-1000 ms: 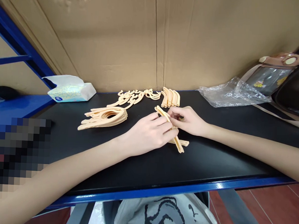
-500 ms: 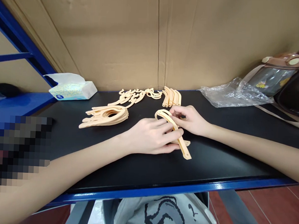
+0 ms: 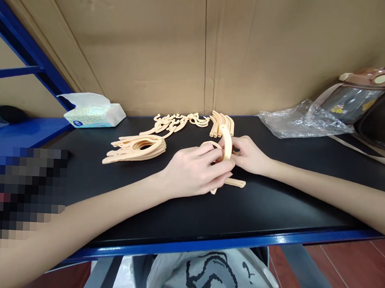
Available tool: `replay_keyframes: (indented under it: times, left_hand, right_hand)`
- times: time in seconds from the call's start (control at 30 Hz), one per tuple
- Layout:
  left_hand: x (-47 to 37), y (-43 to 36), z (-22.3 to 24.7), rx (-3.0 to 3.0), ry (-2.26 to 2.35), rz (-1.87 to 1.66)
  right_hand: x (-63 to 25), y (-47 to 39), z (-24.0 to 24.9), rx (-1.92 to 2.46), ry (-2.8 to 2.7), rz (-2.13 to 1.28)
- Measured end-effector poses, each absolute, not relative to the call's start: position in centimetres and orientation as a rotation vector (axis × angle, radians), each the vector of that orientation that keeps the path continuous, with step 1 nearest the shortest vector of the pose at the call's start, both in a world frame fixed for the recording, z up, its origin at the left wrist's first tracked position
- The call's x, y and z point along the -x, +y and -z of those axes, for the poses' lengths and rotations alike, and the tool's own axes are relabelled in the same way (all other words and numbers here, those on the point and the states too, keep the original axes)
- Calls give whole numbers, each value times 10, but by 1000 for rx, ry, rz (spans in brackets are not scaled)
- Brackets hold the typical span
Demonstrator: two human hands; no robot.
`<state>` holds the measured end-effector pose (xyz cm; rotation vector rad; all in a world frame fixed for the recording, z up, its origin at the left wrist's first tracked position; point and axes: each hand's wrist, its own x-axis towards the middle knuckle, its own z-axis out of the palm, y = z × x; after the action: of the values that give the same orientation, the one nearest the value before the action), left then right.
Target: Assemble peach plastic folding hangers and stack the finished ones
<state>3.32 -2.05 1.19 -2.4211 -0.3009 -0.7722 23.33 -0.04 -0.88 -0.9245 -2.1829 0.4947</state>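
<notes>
My left hand [image 3: 199,168], fingers curled, holds a beige plastic folding hanger [image 3: 235,182] low over the table. One curved arm of it [image 3: 226,141] stands up between my hands, a small hole near its tip. A straight end pokes out to the right under my left fingers. My right hand [image 3: 248,154] is closed at the far side of the raised arm and pinches the hanger there. Its fingertips are partly hidden behind that arm. To the left lies a stack of looped beige hangers [image 3: 137,149].
Behind my hands lie loose beige hook pieces [image 3: 172,122] and a row of curved arm pieces [image 3: 216,124]. A tissue pack [image 3: 95,113] stands back left. At right are a crumpled clear bag [image 3: 284,121] and a bottle [image 3: 356,101]. The black table [image 3: 188,221] has a blue front edge.
The curved arm that pointed down toward me has swung round and now stands up, its holed end away from me. Both hands stay in nearly the same place.
</notes>
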Motion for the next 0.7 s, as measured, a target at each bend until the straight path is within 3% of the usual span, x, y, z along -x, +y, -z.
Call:
replay_keyframes:
  times: [0.7]
  left_hand:
    - [-34,-18,-9,2428,-425,699]
  right_hand:
    - [-232,-1,7,941,-2197,-493]
